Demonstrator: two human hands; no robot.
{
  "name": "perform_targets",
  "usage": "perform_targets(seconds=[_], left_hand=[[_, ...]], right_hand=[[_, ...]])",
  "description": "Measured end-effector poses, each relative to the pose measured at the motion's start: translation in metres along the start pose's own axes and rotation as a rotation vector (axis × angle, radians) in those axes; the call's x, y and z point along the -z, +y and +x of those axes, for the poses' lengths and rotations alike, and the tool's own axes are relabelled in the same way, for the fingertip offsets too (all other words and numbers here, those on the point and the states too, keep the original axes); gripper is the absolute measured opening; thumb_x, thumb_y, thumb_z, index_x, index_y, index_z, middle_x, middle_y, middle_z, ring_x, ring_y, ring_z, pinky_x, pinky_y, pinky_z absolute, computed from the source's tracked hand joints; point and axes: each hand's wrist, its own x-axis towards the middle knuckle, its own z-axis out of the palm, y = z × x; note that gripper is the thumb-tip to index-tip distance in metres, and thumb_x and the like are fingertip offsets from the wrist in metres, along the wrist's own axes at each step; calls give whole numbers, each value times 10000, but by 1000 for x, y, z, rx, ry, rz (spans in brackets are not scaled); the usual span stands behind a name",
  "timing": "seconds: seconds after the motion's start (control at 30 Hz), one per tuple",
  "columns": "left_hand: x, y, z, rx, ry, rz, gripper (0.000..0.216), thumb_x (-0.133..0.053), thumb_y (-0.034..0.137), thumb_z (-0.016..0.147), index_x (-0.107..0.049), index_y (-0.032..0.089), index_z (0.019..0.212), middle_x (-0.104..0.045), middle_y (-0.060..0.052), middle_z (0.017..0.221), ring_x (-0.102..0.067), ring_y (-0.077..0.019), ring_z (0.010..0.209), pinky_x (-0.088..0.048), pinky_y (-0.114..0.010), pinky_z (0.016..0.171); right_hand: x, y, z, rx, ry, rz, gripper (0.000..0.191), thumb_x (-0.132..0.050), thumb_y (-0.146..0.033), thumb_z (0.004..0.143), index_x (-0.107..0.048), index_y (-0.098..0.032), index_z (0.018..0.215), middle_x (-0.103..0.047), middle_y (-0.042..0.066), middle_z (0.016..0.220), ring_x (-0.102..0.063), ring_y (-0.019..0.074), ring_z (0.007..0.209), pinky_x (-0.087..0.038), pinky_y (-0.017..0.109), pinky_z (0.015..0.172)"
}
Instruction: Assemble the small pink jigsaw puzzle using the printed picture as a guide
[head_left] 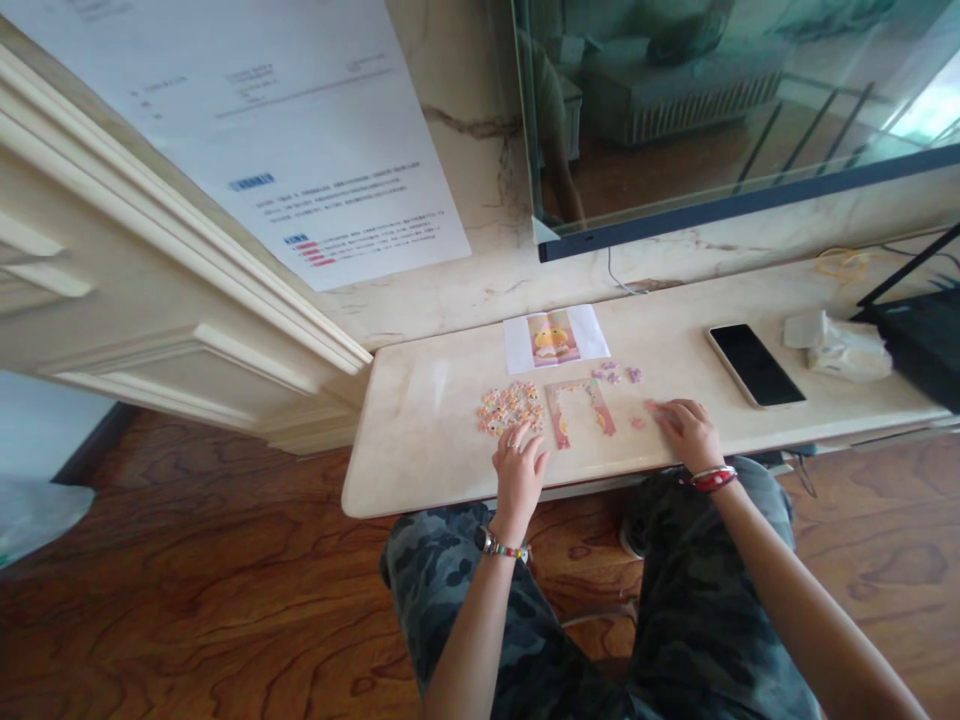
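A partly built jigsaw frame point(580, 410) lies on the pale marble ledge point(420, 450). To its left is a heap of loose puzzle pieces point(510, 405). My left hand point(517, 468) rests at the near edge of that heap, fingers spread and touching the pieces. My right hand point(686, 432) lies right of the frame, fingers curled over a pink piece point(651, 408) at its fingertips. A few purple pieces point(619, 375) sit behind the frame. A reference picture point(555, 338) on white paper lies further back.
A black phone point(754, 363) lies face up to the right, with crumpled white tissue point(836, 345) and a dark object point(926, 345) beyond it. A glass tank point(712, 110) stands behind. A printed sheet point(300, 130) hangs on the wall. Wooden floor lies below.
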Motion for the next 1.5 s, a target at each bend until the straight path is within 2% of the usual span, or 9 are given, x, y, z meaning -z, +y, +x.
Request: perform_targets(seconds=[0.03,0.13,0.33,0.47,0.73,0.93,1.17,1.37,1.5], left_hand=[[0,-1,3,-8,17,-1,235,-511,189,757,-554,229,985,-481,-58,1192,-377,-225,1146,-367,-413,912],[0,-7,24,-55,102,-12,256,-505,200,761,-545,217,1013,-514,-72,1136,-416,-215,1112,-369,-419,918],[15,-16,73,-56,223,-29,237,-492,214,772,-550,214,1001,-523,-70,1111,-435,-212,1087,-381,-427,914],[21,-17,78,-23,223,-37,231,-485,227,779,-548,220,1002,-505,-69,1142,-403,-225,1119,-379,-440,915],[22,-18,81,4,217,-53,239,-460,224,794,-540,229,1019,-498,-59,1150,-393,-215,1133,-370,-420,929],[21,-18,79,8,204,-72,240,-447,229,803,-535,216,1026,-499,-68,1145,-388,-211,1138,-366,-415,934],[20,-17,69,3,214,-81,240,-451,237,801,-535,233,1025,-515,-72,1118,-427,-214,1102,-385,-440,912],[6,-15,35,-32,173,-74,225,-466,231,788,-547,215,998,-533,-79,1097,-442,-210,1093,-378,-431,929],[2,-3,7,-20,81,-104,241,-456,217,793,-540,187,1016,-530,-91,1109,-432,-201,1101,-356,-406,954]], right_hand=[[2,-3,3,-14,6,17,304,-448,-406,769,-596,-183,912,-572,87,891,-524,197,813,-441,353,734],[9,-15,23,-143,80,96,360,-444,-444,765,-575,-185,977,-576,71,864,-515,134,608,-443,275,530],[22,-48,79,-55,100,240,310,-445,-423,767,-599,-202,920,-588,52,838,-483,99,529,-426,245,482],[17,-58,91,-24,74,274,262,-442,-386,775,-611,-210,869,-606,58,867,-504,113,548,-447,260,492],[4,-50,88,-4,15,275,244,-444,-361,776,-616,-208,856,-612,63,905,-539,125,587,-467,264,500],[6,-47,88,0,19,272,258,-444,-373,779,-621,-201,855,-613,66,903,-564,143,660,-477,267,530],[8,-48,81,-8,11,273,239,-453,-374,776,-616,-209,834,-612,59,895,-547,128,600,-474,273,518],[7,-37,53,-43,-74,232,256,-421,-352,789,-617,-196,844,-608,59,886,-545,116,594,-461,249,496],[8,-19,31,-84,-95,82,261,-443,-352,767,-619,-181,853,-593,66,840,-552,142,664,-476,286,615]])
